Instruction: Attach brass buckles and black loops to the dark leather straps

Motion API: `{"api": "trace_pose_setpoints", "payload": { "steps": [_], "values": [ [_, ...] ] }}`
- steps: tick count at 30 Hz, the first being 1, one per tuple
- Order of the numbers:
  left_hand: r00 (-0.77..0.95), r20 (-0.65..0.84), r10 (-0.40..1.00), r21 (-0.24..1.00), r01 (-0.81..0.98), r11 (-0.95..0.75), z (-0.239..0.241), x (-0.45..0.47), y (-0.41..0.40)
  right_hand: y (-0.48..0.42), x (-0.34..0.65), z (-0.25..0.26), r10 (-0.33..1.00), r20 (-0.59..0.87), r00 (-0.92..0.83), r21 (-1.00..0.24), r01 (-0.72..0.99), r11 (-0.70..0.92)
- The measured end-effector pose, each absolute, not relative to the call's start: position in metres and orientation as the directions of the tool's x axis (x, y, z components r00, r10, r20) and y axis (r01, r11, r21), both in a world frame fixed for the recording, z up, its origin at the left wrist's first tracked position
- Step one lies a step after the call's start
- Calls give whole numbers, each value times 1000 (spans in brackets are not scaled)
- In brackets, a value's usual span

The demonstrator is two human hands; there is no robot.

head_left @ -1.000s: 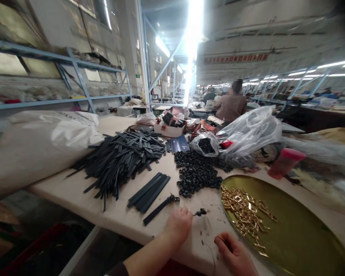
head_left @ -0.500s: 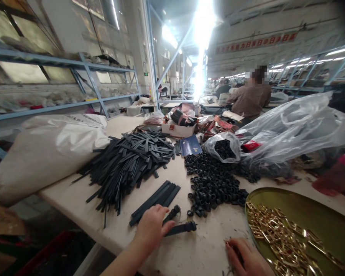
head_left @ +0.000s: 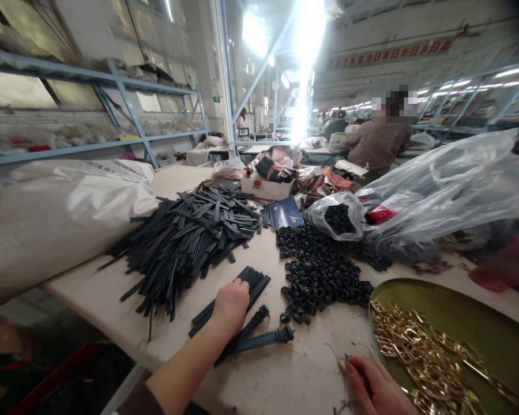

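My left hand [head_left: 230, 304] rests knuckles-up on a small stack of flat black straps [head_left: 253, 280], fingers curled down onto them. Just right of it lie two finished black straps with loops [head_left: 263, 337] on the beige table [head_left: 294, 374]. My right hand [head_left: 374, 389] sits at the table's near edge, fingers closed; what it holds is hidden. A round gold tray [head_left: 480, 323] of several gold buckles [head_left: 419, 357] lies beside the right hand. A pile of black loops [head_left: 320, 276] sits behind the straps.
A big heap of black straps [head_left: 185, 242] and a white sack [head_left: 56, 213] fill the left. Clear plastic bags [head_left: 441, 190], a small bag of loops [head_left: 337, 219], a box [head_left: 266, 187] and a blue booklet [head_left: 285, 213] lie behind. A person [head_left: 380, 141] sits farther back. Blue shelving [head_left: 112, 115] stands at left.
My left hand let go of the looped strap beside the first one and moved up-left onto the small stack of flat straps. The right hand stayed at the table edge.
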State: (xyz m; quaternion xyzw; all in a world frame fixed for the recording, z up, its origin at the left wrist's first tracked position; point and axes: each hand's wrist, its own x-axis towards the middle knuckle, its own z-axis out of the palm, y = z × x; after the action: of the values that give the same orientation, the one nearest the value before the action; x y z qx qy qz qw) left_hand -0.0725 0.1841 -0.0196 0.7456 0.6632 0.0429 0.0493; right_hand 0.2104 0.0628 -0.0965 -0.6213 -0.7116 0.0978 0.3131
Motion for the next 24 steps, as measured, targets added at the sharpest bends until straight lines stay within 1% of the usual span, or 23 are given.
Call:
{"api": "trace_pose_setpoints", "payload": {
  "steps": [3, 5, 8, 10, 12, 13, 14, 15, 16, 17, 18, 19, 21, 24],
  "values": [
    [71, 14, 997, 173, 982, -72, -12, -68, 182, 62, 207, -97, 938, 344, 37, -537, 827, 164],
    [42, 37, 998, 227, 973, -50, 1, -70, 178, 60, 206, -95, 918, 383, 104, -562, 815, 142],
    [16, 77, 997, 353, 935, -42, 30, -73, 161, 55, 205, -85, 874, 439, 207, -650, 745, 150],
    [38, 71, 997, 446, 892, -66, 46, -69, 136, 47, 201, -71, 870, 427, 246, -734, 656, 175],
    [88, 1, 996, 581, 811, -72, 55, -57, 101, 36, 193, -53, 908, 335, 253, -841, 515, 167],
    [124, -69, 990, 671, 740, -46, 55, -47, 82, 29, 187, -42, 937, 254, 239, -899, 416, 138],
    [180, -243, 953, 851, 511, 121, 54, -37, 63, 22, 181, -32, 968, 157, 195, -950, 297, 94],
    [258, -384, 887, 905, 296, 306, 51, -25, 44, 15, 176, -23, 988, 67, 142, -985, 165, 43],
    [339, -467, 816, 883, 140, 447, 46, -14, 26, 9, 171, -15, 997, -7, 74, -999, 44, -10],
    [412, -515, 751, 832, 31, 554, 42, -3, 10, 3, 168, -9, 998, -67, 5, -997, -45, -67],
    [462, -541, 703, 784, -27, 621, 38, 7, -4, -3, 166, -4, 992, -123, -29, -987, -101, -125],
    [497, -555, 667, 746, -56, 663, 34, 15, -15, -7, 167, -2, 984, -171, -54, -974, -143, -177],
    [550, -578, 603, 682, -81, 727, 29, 26, -33, -14, 172, -1, 969, -243, -41, -946, -214, -246],
    [591, -607, 532, 628, -54, 777, 28, 31, -47, -21, 185, -6, 962, -274, 11, -925, -276, -260]
  ]
}}
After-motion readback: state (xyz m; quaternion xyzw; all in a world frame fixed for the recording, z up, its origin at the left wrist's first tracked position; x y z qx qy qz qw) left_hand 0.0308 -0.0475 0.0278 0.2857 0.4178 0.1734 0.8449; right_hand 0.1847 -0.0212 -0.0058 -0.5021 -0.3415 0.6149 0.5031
